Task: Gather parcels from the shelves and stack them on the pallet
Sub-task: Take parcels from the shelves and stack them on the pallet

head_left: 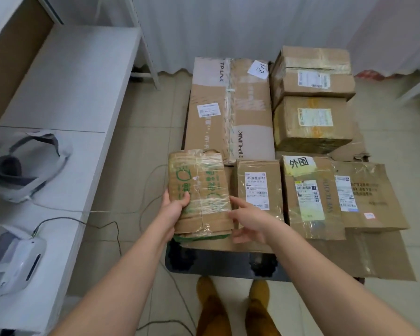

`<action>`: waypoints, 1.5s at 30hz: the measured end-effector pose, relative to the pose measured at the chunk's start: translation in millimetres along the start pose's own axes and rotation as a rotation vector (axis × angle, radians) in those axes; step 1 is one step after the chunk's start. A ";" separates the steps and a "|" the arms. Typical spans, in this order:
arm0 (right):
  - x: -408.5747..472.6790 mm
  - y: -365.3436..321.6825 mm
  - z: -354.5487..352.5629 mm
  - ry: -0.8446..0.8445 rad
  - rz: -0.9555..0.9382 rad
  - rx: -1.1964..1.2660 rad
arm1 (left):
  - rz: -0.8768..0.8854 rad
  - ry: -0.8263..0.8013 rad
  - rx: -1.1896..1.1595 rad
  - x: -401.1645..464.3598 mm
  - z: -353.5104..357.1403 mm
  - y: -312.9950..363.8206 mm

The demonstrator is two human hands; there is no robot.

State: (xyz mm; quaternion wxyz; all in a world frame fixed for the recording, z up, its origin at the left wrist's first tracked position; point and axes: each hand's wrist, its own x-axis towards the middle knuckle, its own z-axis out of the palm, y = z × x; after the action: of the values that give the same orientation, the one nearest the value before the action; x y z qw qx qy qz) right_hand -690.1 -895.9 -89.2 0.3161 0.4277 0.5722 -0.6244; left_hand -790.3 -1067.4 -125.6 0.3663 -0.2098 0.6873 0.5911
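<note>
A taped brown parcel with green print point(200, 190) sits over the pallet's near left corner. My left hand point(174, 204) grips its left edge, thumb on top. My right hand point(249, 220) has straight fingers touching the parcel's right side. The dark pallet point(218, 263) lies on the floor in front of my feet. On it rest a long TP-LINK box point(230, 107), a small labelled parcel point(257, 187), a parcel with a yellow note point(310, 197), a flat parcel point(366, 195) and two stacked cartons point(313, 98) at the far right.
A white shelf unit point(66, 93) runs along the left, carrying two white headsets point(27, 166) with cables trailing onto the tiled floor. A white curtain hangs behind the pallet. Flattened cardboard point(374, 258) sticks out over the pallet's near right edge.
</note>
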 end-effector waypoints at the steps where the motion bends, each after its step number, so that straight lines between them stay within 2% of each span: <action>1: 6.1 -1.8 -1.7 0.019 -0.007 0.013 | 0.003 0.001 -0.007 9.5 3.5 -4.5; 6: 45.8 -17.5 -9.5 0.142 -0.093 0.030 | -0.063 0.082 -0.156 47.6 17.1 -25.9; 9: 68.8 -17.6 -6.2 0.157 -0.104 -0.009 | -0.131 0.103 -0.168 64.1 19.2 -41.0; 15: 96.2 8.7 -2.2 0.225 -0.037 -0.280 | -0.071 -0.002 -0.019 71.1 21.6 -54.7; 18: 97.7 16.4 -3.3 0.228 0.011 -0.257 | 0.009 -0.062 0.112 74.8 22.6 -47.1; 22: 97.8 18.1 -12.6 0.325 0.006 -0.198 | 0.054 -0.081 0.249 82.5 33.0 -34.6; 29: 96.7 19.7 -21.6 0.383 0.000 -0.122 | 0.014 -0.090 0.252 76.8 43.9 -33.2; 32: 96.3 21.3 -25.2 0.377 -0.010 -0.107 | 0.028 -0.057 0.295 77.4 46.3 -35.5; 38: 80.9 15.6 -33.7 0.310 -0.035 -0.132 | 0.023 0.146 0.391 63.7 51.1 -31.9; 41: 63.3 8.9 -43.8 0.298 -0.059 -0.120 | -0.033 0.220 0.408 49.0 56.0 -20.3; 45: 37.5 -4.5 -60.8 0.309 -0.116 -0.069 | -0.018 0.301 0.387 27.0 65.5 7.9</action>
State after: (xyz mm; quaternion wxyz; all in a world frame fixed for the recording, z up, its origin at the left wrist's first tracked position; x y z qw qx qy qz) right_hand -699.9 -831.7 -119.5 0.2025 0.4738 0.6588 -0.5482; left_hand -796.7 -998.5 -142.9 0.2986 -0.2275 0.8326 0.4072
